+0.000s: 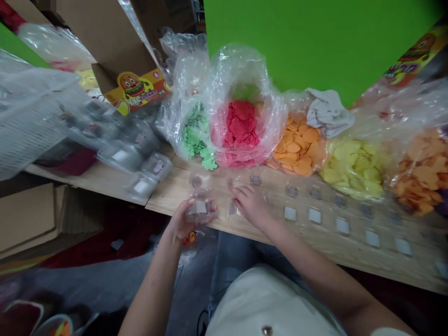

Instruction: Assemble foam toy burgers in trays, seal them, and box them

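Observation:
My left hand [180, 223] is closed around the near edge of a clear plastic clamshell box [200, 207] with a white label in it, at the front edge of the wooden table. My right hand [252, 205] is just to the right. Its bent fingers pinch a second clear clamshell box [232, 208], whose lid they partly cover. Further right lies a row of similar open clamshells [314, 215], each with a white label in the near half and a small dark print in the far half.
Plastic bags of green pieces [196, 133], red pieces [242, 123], orange discs [297, 144], yellow pieces [353, 161] and brownish-orange pieces [425, 170] line the back. Shut clamshells [121, 151] pile up at left, near a printed carton [140, 91]. A green panel [308, 42] stands behind.

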Available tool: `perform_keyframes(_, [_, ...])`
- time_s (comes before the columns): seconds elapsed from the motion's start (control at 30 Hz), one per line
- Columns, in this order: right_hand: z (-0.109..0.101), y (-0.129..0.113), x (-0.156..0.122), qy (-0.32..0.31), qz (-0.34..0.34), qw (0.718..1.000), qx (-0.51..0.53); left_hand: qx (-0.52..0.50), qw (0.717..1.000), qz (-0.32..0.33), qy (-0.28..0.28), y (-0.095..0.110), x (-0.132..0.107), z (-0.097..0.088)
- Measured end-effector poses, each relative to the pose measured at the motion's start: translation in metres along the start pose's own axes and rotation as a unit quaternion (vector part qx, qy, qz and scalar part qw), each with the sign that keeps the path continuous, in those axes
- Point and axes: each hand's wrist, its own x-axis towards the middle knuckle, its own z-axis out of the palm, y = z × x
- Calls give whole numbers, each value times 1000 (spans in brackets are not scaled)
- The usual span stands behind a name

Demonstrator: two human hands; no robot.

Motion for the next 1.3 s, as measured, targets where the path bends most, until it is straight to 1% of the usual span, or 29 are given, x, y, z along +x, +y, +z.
perform_keyframes(0.07, [3,1,-7,-69,3,995,-65,-12,999,-25,-16,5,3,-1])
perform_keyframes(0.1, [3,1,-10,-89,17,992,-91,-13,999,-46,-25,6,5,0])
perform_keyframes(0.13, [2,0,-14,-91,38,989,-109,-9,997,-69,-32,6,8,2])
perform_keyframes(0.2, [-2,-5,-18,-59,71,990,-107,4,994,-100,-36,6,15,7])
perform_keyframes(0.27, [-4,-14,-15,-24,61,997,-46,21,993,-110,-34,4,21,12])
perform_keyframes(0.33, [0,-23,-7,-10,38,998,47,43,992,-114,-25,1,24,15])
perform_keyframes(0.4, [12,-29,6,0,61,991,119,63,991,-114,-9,-2,25,18])
perform_keyframes(0.47, [26,-30,18,16,103,983,153,71,992,-106,3,-3,24,18])
perform_keyframes(0.5, [32,-29,23,21,110,980,162,70,992,-101,6,-2,23,18])
perform_keyframes(0.6, [42,-24,33,15,80,981,176,68,994,-89,9,2,20,15])
perform_keyframes(0.7, [37,-17,36,18,88,983,157,67,995,-73,27,12,15,8])
perform_keyframes(0.77, [29,-11,35,8,99,990,105,60,996,-41,47,20,9,2])
perform_keyframes(0.8, [24,-9,34,-6,99,993,69,52,997,-22,47,24,6,-2])
perform_keyframes(0.87, [16,-11,31,-27,98,995,2,26,999,14,23,29,-1,-8])
perform_keyframes(0.93, [10,-21,30,-5,92,996,-17,-6,999,35,-5,29,-6,-9])
perform_keyframes(0.97, [9,-29,31,12,77,997,4,-19,999,39,-10,27,-6,-8])
perform_keyframes(1.03, [10,-49,35,28,19,995,91,-32,999,35,0,23,-5,-2])
perform_keyframes(1.1, [16,-69,41,13,-56,980,192,-34,999,26,22,19,-2,4])
perform_keyframes(1.13, [19,-76,44,2,-82,969,234,-34,998,28,36,19,0,7])
perform_keyframes(1.17, [22,-82,46,-6,-94,958,270,-35,997,37,50,20,2,8])
perform_keyframes(1.23, [26,-86,51,-11,-89,943,321,-42,995,60,70,25,4,7])
perform_keyframes(1.3, [26,-84,54,19,-60,941,333,-49,993,69,81,33,3,0])
